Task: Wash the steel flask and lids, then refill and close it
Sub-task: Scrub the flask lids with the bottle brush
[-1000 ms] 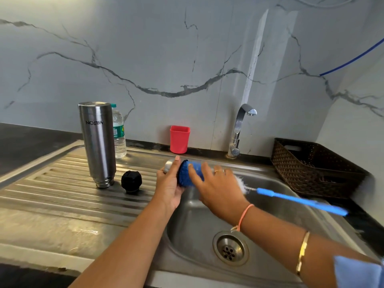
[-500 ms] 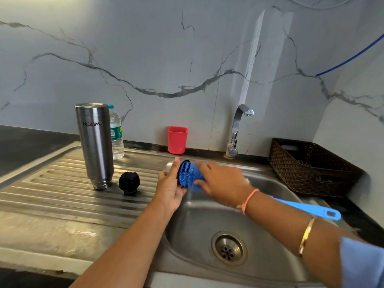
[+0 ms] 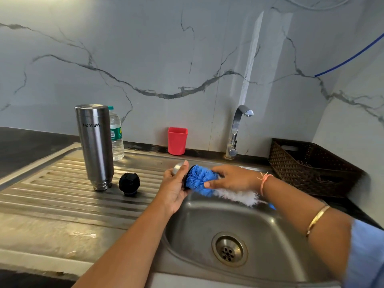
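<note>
Steel outer lid (image 3: 177, 168) held over the near-left edge of the sink (image 3: 270, 235), open side turned toward the brush (image 3: 200, 181); left hand (image 3: 175, 188) cups it from behind, fingers curled round its body, thumb laid up along the rim, presumably to brace it against the scrubbing; right hand (image 3: 234, 177) grips the brush short, on the blue bristle head itself, fingers curled over the top and thumb pinching beneath, white bristles trailing back past the wrist; a grip that close likely gives more pressure inside so shallow a lid; how far the bristles reach in, cannot tell; steel flask (image 3: 94, 146) stands apart on the ribbed drainboard (image 3: 62, 194), threaded neck down, probably set so to drain; black inner lid (image 3: 129, 183) sits just beside it, touched by neither hand; tap (image 3: 236, 129) shows no running water; red cup (image 3: 177, 140) and plastic water bottle (image 3: 116, 138) stand at the back wall, woven basket (image 3: 311, 169) to the right of the basin; judged mid-wash, refill and closing yet to come.
</note>
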Demonstrator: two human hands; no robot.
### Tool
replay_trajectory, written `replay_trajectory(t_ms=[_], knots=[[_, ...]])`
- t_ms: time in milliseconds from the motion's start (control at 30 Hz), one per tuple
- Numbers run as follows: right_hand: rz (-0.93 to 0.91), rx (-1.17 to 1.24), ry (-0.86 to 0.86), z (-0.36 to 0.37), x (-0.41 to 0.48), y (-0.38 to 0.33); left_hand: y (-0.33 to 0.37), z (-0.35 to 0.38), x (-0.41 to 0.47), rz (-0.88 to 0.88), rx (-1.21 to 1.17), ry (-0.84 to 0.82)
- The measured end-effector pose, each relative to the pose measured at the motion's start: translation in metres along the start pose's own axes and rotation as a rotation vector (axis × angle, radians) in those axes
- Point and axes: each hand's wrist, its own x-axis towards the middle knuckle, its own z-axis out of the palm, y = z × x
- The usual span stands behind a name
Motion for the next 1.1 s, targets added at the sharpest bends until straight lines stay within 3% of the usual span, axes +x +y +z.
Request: replay_trajectory(t_ms=[133,267,367,467,600,800,967,1100], knots=[[-0.035,-0.244,0.100,0.002,-0.004,-0.003,-0.001,0.001,0.002,0.002,-0.027,0.053],[-0.127,-0.725,0.281,0.008,-0.018,-0.012,0.000,0.004,0.001,-0.010,-0.062,0.066],[-0.181,-0.890,0.341,0.006,-0.027,-0.015,0.000,-0.001,0.003,-0.005,-0.055,0.134],[-0.141,-0.925,0.344,-0.006,-0.033,-0.011,0.008,-0.011,0.007,-0.026,-0.144,0.188],[-0.045,-0.886,0.409,-0.015,-0.035,0.001,0.011,-0.013,0.004,-0.138,-0.185,0.120],[-0.066,-0.633,0.401,-0.005,-0.042,0.004,0.009,-0.006,-0.003,-0.185,-0.179,0.099],[-0.201,-0.610,0.460,0.013,-0.047,-0.010,0.009,-0.007,-0.005,-0.193,-0.105,0.159],[-0.137,-0.607,0.505,0.010,-0.032,-0.014,0.007,0.004,-0.017,-0.229,0.082,0.106]])
